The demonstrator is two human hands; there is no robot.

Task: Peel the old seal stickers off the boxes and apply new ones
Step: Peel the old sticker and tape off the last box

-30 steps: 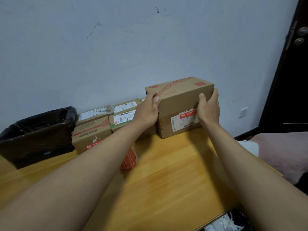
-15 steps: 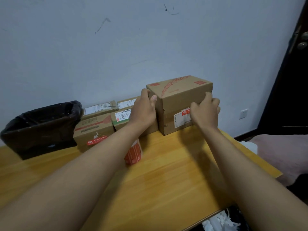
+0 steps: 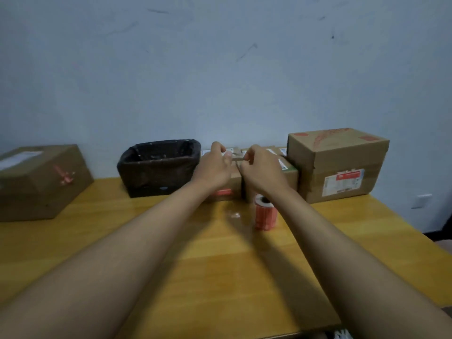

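Boxes (image 3: 244,172) sitting at tabletop (image 3: 195,253) back edge; left hand (image 3: 215,165) and right hand (image 3: 263,167) pinching narrow strip between fingertips above them, likely peeled seal; bin (image 3: 159,167) waiting alongside for scraps.

1. The large cardboard box (image 3: 337,165) at the desk's back right carries a white shipping label (image 3: 342,183) with a red header on its front; the print is too blurred to read.
2. Red marks on its top are illegible.
3. Labels on the small boxes (image 3: 281,165) are unreadable too.
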